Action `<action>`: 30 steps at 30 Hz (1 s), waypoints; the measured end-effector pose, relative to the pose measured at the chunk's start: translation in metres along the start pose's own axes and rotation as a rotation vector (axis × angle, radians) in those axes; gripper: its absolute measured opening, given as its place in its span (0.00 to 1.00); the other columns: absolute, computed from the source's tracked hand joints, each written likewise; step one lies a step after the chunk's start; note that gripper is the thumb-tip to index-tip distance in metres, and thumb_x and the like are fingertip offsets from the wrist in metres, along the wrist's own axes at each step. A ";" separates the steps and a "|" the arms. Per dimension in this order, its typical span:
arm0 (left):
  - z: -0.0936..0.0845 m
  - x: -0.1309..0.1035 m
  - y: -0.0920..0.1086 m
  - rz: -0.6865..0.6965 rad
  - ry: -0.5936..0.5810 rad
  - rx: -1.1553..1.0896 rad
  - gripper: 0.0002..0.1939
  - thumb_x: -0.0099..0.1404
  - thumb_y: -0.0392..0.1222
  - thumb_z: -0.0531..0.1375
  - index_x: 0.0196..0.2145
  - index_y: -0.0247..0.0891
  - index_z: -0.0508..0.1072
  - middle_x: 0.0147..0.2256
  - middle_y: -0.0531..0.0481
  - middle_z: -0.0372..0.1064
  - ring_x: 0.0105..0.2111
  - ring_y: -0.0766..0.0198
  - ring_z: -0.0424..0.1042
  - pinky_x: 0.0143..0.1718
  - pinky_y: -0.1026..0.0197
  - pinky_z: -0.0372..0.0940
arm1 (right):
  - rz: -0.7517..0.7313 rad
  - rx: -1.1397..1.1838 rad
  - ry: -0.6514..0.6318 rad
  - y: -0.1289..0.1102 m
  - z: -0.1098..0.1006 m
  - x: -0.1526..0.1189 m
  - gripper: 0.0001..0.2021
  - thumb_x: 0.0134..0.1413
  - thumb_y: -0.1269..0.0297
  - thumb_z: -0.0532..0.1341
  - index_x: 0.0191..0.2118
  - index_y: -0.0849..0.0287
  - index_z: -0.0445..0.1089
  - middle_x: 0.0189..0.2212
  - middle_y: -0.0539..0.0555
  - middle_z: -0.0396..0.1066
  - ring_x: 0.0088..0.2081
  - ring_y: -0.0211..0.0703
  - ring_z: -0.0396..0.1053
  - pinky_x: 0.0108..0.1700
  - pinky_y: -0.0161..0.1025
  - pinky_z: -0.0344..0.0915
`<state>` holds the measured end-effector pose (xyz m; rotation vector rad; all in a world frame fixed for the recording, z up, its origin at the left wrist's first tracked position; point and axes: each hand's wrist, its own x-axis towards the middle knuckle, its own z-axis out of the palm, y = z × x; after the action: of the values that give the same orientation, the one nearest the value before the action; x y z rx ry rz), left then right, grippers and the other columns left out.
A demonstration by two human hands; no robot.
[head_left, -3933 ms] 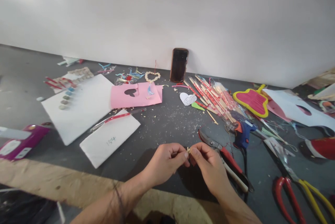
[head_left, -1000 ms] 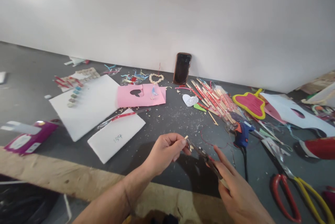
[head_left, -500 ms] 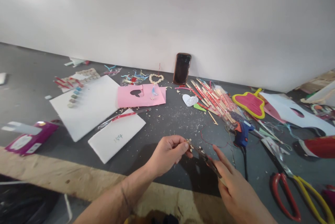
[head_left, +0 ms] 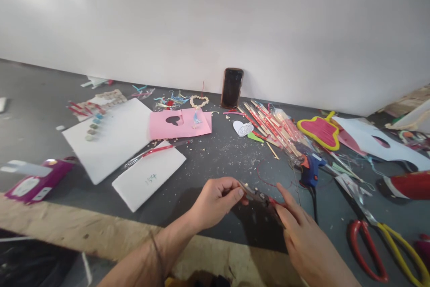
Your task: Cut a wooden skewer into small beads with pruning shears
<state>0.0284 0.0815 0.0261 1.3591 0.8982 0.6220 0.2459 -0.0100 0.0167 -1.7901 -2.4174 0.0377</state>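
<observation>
As the right hand (head_left: 298,229) wraps around red-handled dark metal shears (head_left: 258,195) between the 2 hands, the left hand (head_left: 215,202) pinches at their blade tips, any piece there hidden. Pale scattered crumbs (head_left: 235,158) beyond suggest cutting partly done; what remains is unclear.

Pruners (head_left: 259,194) in right hand (head_left: 302,231)
Their tip is at the left hand (head_left: 217,202); a phone (head_left: 232,87) leans against the wall (head_left: 151,23) beyond.

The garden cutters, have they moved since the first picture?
Yes: the garden cutters went left, away from the blue glue gun, and are now in the person's right hand.
</observation>
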 end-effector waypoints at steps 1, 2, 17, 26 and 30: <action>0.000 0.000 0.000 -0.001 -0.001 0.003 0.15 0.63 0.45 0.52 0.28 0.33 0.72 0.25 0.49 0.70 0.19 0.73 0.55 0.21 0.69 0.53 | 0.000 0.005 0.010 0.000 0.001 -0.001 0.23 0.45 0.80 0.46 0.46 0.60 0.65 0.60 0.64 0.52 0.48 0.49 0.68 0.41 0.43 0.70; 0.000 0.000 0.000 -0.004 -0.001 0.000 0.15 0.63 0.46 0.52 0.28 0.33 0.72 0.26 0.49 0.70 0.19 0.73 0.55 0.21 0.69 0.53 | 0.001 0.009 0.023 0.000 0.003 -0.001 0.23 0.44 0.80 0.46 0.46 0.61 0.66 0.60 0.64 0.53 0.48 0.49 0.68 0.41 0.43 0.70; 0.003 -0.001 0.004 -0.003 -0.008 0.041 0.14 0.62 0.42 0.52 0.26 0.35 0.73 0.23 0.52 0.69 0.18 0.73 0.56 0.21 0.69 0.52 | 0.132 0.115 -0.035 0.000 0.005 0.005 0.21 0.58 0.58 0.51 0.54 0.63 0.60 0.39 0.59 0.73 0.37 0.47 0.73 0.37 0.42 0.70; 0.005 0.003 -0.010 -0.134 -0.053 -0.084 0.16 0.61 0.47 0.53 0.26 0.33 0.72 0.22 0.50 0.68 0.17 0.74 0.51 0.18 0.68 0.48 | 0.130 0.018 -0.133 0.008 0.014 0.003 0.17 0.54 0.68 0.51 0.50 0.62 0.62 0.40 0.60 0.74 0.37 0.48 0.73 0.37 0.42 0.70; 0.006 0.006 -0.018 -0.156 -0.054 -0.108 0.16 0.61 0.47 0.52 0.27 0.32 0.71 0.26 0.48 0.71 0.17 0.74 0.53 0.17 0.69 0.48 | 0.178 0.006 -0.199 0.006 0.011 0.003 0.19 0.52 0.71 0.50 0.50 0.61 0.62 0.41 0.60 0.73 0.38 0.48 0.73 0.38 0.44 0.69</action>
<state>0.0350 0.0807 0.0073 1.1909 0.9043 0.5041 0.2492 -0.0047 0.0056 -2.0851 -2.3707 0.2514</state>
